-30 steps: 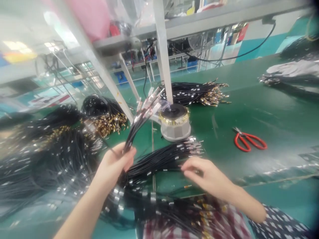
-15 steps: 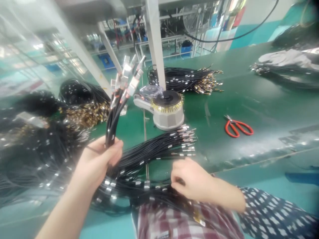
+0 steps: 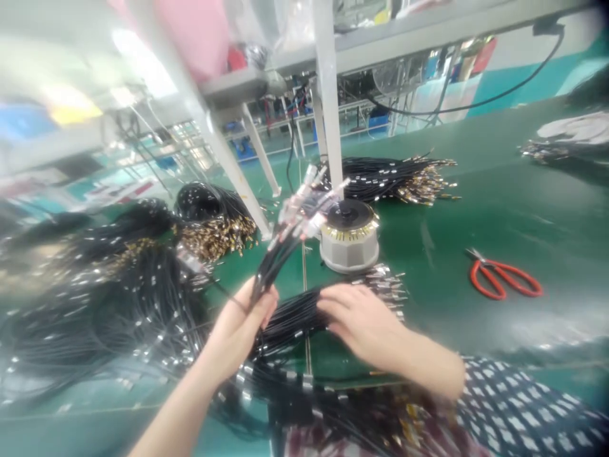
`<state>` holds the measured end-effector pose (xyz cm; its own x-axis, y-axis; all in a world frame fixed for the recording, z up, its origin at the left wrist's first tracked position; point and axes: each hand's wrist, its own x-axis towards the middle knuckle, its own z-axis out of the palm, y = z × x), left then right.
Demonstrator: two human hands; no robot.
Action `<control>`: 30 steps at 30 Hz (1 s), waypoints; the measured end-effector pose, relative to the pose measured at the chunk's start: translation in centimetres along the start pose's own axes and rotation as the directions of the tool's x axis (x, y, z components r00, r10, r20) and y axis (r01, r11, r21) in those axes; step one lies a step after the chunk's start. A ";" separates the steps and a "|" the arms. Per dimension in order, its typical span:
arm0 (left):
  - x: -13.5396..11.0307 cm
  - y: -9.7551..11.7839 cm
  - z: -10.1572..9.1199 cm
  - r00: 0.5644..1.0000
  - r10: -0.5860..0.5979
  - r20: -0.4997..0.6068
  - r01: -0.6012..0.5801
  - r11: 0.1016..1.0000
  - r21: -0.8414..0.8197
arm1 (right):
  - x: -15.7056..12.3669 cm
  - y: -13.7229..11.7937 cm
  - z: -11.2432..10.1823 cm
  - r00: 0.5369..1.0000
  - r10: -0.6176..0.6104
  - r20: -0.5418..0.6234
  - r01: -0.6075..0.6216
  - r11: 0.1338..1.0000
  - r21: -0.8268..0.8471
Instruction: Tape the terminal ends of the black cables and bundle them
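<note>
My left hand (image 3: 248,325) is closed around a bundle of black cables (image 3: 272,268), their metal connector ends pointing up and to the right, blurred by motion. My right hand (image 3: 364,322) reaches over a second cable bundle (image 3: 295,317) lying on the table. Its fingers lie stretched across those cables, and silvery ends (image 3: 391,284) stick out beyond the hand. Below both hands, more black cables (image 3: 333,406) with gold tips lie across the front edge and my lap. Just behind the bundle stands a round light-grey machine (image 3: 349,244) with a black disc on top.
Red-handled cutters (image 3: 502,276) lie on the green table (image 3: 476,216) at the right. Cable bundles with gold ends (image 3: 394,174) rest behind the machine, and large cable heaps (image 3: 143,298) spread at the left. A white shelf post (image 3: 328,95) rises behind the machine.
The view has shifted. My left hand and its cables have tilted rightward, nearer the round machine. My right hand has moved up onto the lying bundle and its fingers have uncurled.
</note>
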<state>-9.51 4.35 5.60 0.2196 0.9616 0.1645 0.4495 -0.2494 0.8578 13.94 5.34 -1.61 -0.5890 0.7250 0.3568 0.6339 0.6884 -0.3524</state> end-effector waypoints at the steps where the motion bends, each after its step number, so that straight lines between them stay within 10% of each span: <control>1: 0.0 0.1 0.0 1.000 0.000 0.009 0.000 1.000 -0.007 | 0.0 -0.2 0.9 0.998 -0.052 0.041 0.050 0.998 0.044; 9: 1.0 2.6 1.1 0.995 -0.018 0.097 0.042 0.968 -0.246 | 0.5 1.3 2.0 0.990 0.008 0.139 -0.076 0.869 0.489; 15: 0.6 -0.8 4.4 0.960 -0.272 0.061 0.216 0.590 -0.778 | 4.2 -1.6 -2.1 0.975 0.212 0.064 -0.168 0.521 0.837; 18: -0.2 -1.7 4.4 0.914 -0.390 -0.110 0.110 0.499 -0.859 | 6.5 -3.9 -1.8 0.965 0.163 0.206 -0.256 0.410 0.876; 23: -1.1 -0.2 0.1 0.887 -0.246 -0.390 -0.189 0.576 -0.795 | 8.3 -8.2 2.7 0.953 -0.100 0.287 -0.252 0.268 0.930; 30: -3.3 -1.7 -3.9 0.736 -0.302 -0.606 -0.209 0.749 -0.628 | 11.0 -11.0 7.7 0.964 0.041 0.264 -0.267 0.183 0.946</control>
<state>-14.38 2.07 5.55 -0.4985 0.8525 0.1570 -0.2531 -0.3163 0.9143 -3.35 5.90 -0.53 -0.6742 0.7316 0.1012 -0.2012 -0.0500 -0.9783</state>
